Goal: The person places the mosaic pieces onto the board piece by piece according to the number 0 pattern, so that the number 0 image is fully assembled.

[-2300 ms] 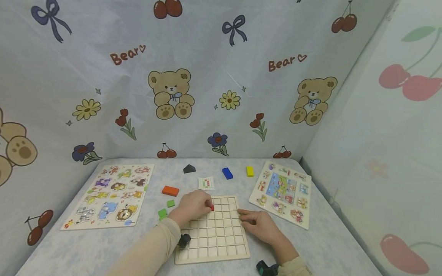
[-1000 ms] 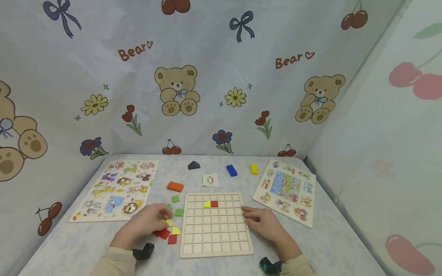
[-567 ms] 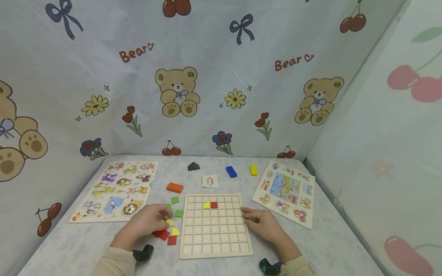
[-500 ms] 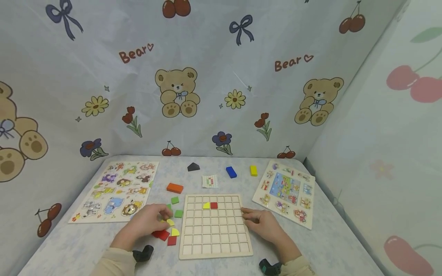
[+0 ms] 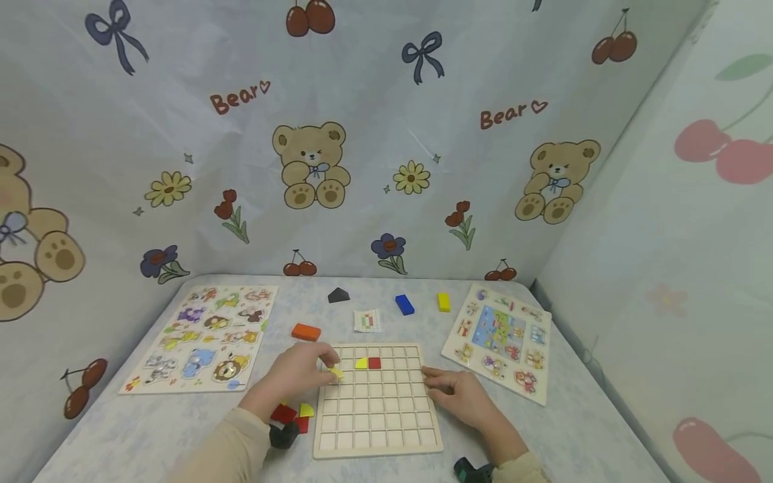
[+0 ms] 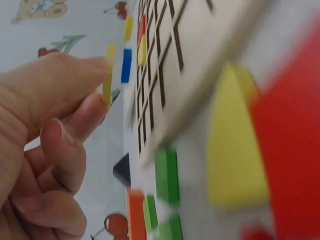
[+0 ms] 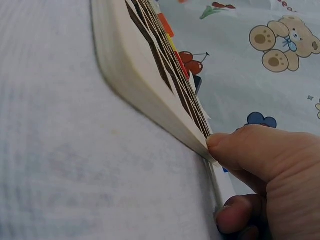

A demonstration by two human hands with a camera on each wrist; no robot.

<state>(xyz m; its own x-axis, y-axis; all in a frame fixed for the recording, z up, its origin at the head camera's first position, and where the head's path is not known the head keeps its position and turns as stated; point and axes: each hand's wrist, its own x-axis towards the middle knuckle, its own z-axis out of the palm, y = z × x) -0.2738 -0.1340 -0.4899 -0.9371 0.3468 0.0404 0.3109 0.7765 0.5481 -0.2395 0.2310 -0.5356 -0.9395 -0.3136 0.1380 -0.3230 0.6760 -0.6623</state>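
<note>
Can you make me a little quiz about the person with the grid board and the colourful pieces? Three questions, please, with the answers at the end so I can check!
1. What colour is the piece in the left grip?
A) Blue
B) Yellow
C) Green

2. True or false: the right grip touches the edge of the grid board.

3. Fill in the colour: on the board, a yellow quarter-circle lies right beside a ____ square.

Key:
1. B, yellow.
2. True.
3. Red.
</note>
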